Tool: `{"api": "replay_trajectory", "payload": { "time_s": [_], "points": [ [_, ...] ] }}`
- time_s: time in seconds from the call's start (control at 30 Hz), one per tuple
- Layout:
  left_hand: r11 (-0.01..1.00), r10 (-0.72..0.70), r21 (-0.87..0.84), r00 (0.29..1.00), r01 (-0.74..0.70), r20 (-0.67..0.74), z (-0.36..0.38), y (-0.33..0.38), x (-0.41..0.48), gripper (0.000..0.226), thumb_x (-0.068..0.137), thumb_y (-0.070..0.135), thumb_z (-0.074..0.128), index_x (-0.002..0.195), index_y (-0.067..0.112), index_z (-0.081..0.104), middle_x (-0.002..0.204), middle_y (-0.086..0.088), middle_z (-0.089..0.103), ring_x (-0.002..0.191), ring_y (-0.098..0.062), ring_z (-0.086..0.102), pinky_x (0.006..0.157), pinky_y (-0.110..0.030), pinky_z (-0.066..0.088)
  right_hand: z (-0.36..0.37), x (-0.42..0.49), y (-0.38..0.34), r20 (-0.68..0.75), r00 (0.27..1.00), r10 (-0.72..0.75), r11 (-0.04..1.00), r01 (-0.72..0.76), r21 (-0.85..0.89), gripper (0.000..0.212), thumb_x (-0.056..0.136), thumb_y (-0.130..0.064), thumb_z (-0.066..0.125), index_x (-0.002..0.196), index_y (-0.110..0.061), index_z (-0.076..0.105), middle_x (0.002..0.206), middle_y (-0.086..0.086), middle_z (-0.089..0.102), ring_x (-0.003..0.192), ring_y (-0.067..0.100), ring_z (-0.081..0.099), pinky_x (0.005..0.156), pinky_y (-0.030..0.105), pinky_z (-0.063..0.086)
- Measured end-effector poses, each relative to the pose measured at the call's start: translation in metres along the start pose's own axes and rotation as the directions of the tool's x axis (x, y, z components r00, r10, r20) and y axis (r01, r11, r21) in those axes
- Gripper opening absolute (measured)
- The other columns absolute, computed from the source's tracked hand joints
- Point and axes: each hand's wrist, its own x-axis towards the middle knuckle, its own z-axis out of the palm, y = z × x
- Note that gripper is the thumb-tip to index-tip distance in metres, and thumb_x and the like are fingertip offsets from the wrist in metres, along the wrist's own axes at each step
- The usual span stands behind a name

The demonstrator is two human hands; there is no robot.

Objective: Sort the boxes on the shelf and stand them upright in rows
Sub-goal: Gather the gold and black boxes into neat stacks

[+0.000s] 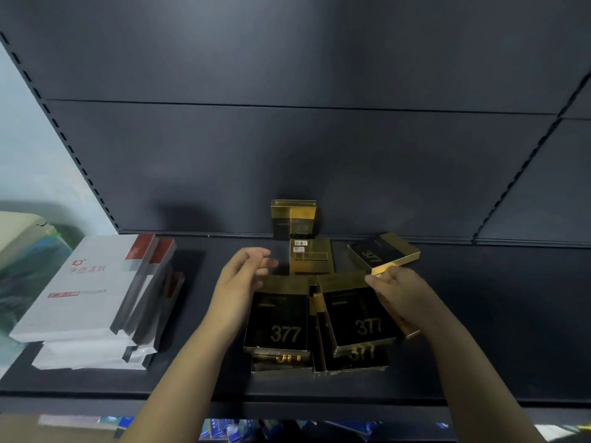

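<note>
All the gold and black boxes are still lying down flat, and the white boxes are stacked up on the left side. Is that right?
Not quite. One gold and black box already stands upright against the shelf's back panel, as the head view shows. The other gold and black boxes do lie flat, and the white boxes are stacked on the left side.
</note>
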Motion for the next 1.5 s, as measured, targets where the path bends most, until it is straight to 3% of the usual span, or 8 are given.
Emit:
{"api": "replay_trajectory", "payload": {
  "time_s": [0.37,0.6,0.73,0.97,1.1,1.2,1.33,1.5],
  "points": [
    [0.997,-0.049,-0.061,0.999,0.048,-0.014,-0.044,-0.010,-0.011,0.046,0.088,0.046,0.034,0.109,0.017,0.063,0.103,-0.006,0.075,0.105,-0.021,0.066,0.090,-0.036,0.045,0.047,0.097,-0.101,-0.193,0.906,-0.377,0.926,0.374,-0.053,0.065,0.091,-0.019,0.065,0.148,-0.016,0.034,0.146,0.006,0.039,0.127,0.023,0.049,0.099,0.028,0.040],
    [0.976,-0.166,-0.151,0.984,0.155,-0.061,-0.061,-0.011,-0.004,0.040,0.094,0.046,0.034,0.109,0.020,0.061,0.096,-0.004,0.077,0.098,-0.023,0.063,0.079,-0.033,0.043,0.050,0.121,-0.114,-0.229,0.905,-0.358,0.904,0.397,0.157,0.013,0.086,-0.013,0.068,0.096,-0.022,0.064,0.091,-0.005,0.066,0.093,0.020,0.064,0.078,0.035,0.054],
    [0.922,-0.262,-0.302,0.965,0.244,-0.020,-0.058,-0.009,0.003,0.047,0.099,0.046,0.021,0.120,0.021,0.055,0.103,-0.012,0.075,0.101,-0.025,0.064,0.080,-0.036,0.043,0.041,0.076,-0.120,-0.286,0.842,-0.457,0.730,0.539,0.420,0.032,0.077,0.005,0.074,0.084,-0.027,0.071,0.095,-0.007,0.069,0.093,0.005,0.065,0.084,0.024,0.052],
    [0.918,-0.255,-0.297,0.965,0.263,0.068,-0.029,0.008,0.012,0.034,0.092,0.021,0.057,0.126,0.015,0.057,0.114,-0.015,0.070,0.100,-0.027,0.069,0.086,-0.040,0.053,0.055,0.020,-0.084,-0.014,0.659,-0.752,0.621,0.715,0.321,0.038,0.078,0.010,0.071,0.090,-0.025,0.075,0.120,-0.012,0.060,0.117,0.004,0.057,0.100,0.021,0.045],
    [0.936,-0.192,-0.283,0.978,0.208,0.083,-0.023,0.007,0.014,0.049,0.087,0.005,0.061,0.131,0.027,0.054,0.111,-0.014,0.072,0.100,-0.031,0.070,0.081,-0.041,0.057,0.043,0.018,-0.065,0.023,0.711,-0.703,0.706,0.692,0.153,0.062,0.090,0.016,0.047,0.096,-0.041,0.070,0.133,-0.028,0.046,0.129,-0.009,0.040,0.108,0.013,0.031],
    [0.944,-0.145,-0.280,0.981,0.176,0.129,-0.019,0.007,0.011,0.054,0.087,0.001,0.059,0.132,0.030,0.053,0.108,-0.017,0.073,0.094,-0.031,0.071,0.080,-0.040,0.059,0.035,0.016,-0.062,-0.101,0.843,-0.528,0.769,0.526,0.363,0.047,0.096,0.001,0.050,0.110,-0.043,0.063,0.133,-0.019,0.052,0.125,-0.004,0.047,0.108,0.024,0.038],
    [0.957,-0.102,-0.250,0.976,0.150,0.193,-0.016,0.003,0.007,0.059,0.080,0.003,0.065,0.133,0.024,0.052,0.106,-0.021,0.072,0.100,-0.036,0.069,0.091,-0.048,0.052,0.036,0.013,-0.064,0.126,0.947,-0.294,0.735,0.140,0.664,0.049,0.092,-0.018,0.063,0.136,-0.024,0.045,0.136,0.002,0.054,0.114,0.016,0.061,0.093,0.039,0.055],
    [0.997,0.012,-0.075,0.997,-0.006,0.077,-0.018,0.008,-0.001,0.038,0.074,-0.018,0.064,0.092,0.015,0.073,0.109,0.001,0.072,0.099,-0.009,0.068,0.080,-0.024,0.053,0.045,0.006,-0.067,-0.066,0.835,-0.547,0.657,0.477,0.583,0.035,0.076,0.011,0.072,0.093,-0.019,0.073,0.099,-0.002,0.072,0.097,0.011,0.068,0.089,0.030,0.052]
  ]
}}
